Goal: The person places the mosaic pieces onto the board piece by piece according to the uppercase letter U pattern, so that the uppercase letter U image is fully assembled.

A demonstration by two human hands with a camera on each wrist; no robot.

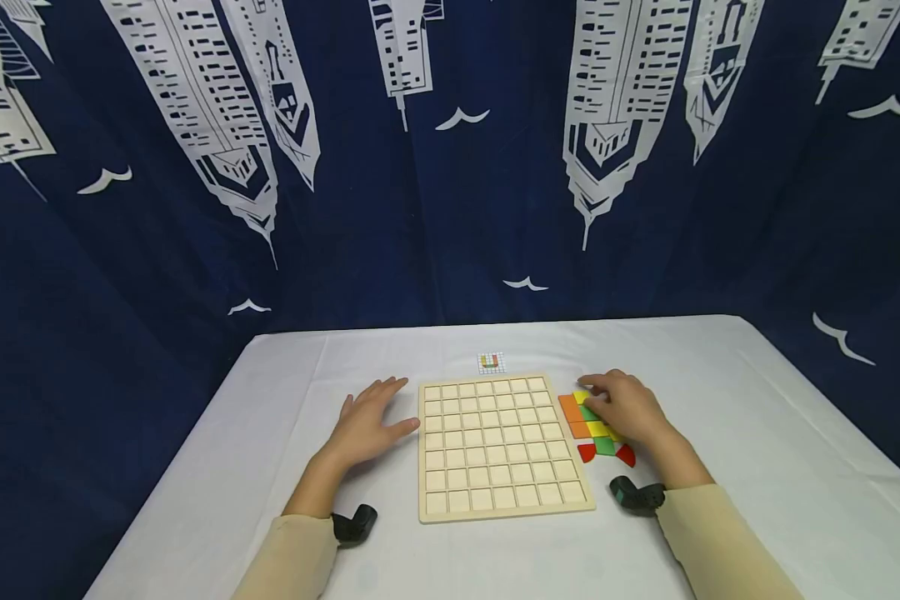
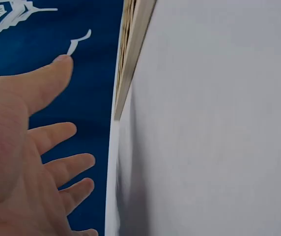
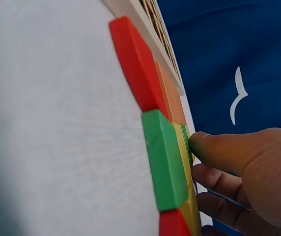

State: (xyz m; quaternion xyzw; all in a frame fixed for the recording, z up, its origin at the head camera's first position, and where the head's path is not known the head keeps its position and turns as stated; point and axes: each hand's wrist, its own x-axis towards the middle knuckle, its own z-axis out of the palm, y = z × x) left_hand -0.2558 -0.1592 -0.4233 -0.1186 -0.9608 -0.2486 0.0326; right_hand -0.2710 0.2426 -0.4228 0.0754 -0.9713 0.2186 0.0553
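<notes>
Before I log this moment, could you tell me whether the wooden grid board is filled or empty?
Empty: every cell of the wooden grid board shows bare wood, and the coloured blocks lie beside it under the right hand.

Head view high — wrist views table-level, close.

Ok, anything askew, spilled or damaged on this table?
Nothing stands out. The wooden grid board lies flat and empty, the coloured wooden blocks sit clustered beside it under the right hand, and the left hand rests flat.

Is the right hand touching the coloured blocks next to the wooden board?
Touching. In the right wrist view the thumb tip of the right hand presses against the edge of the coloured blocks; the head view shows the hand lying over them.
</notes>
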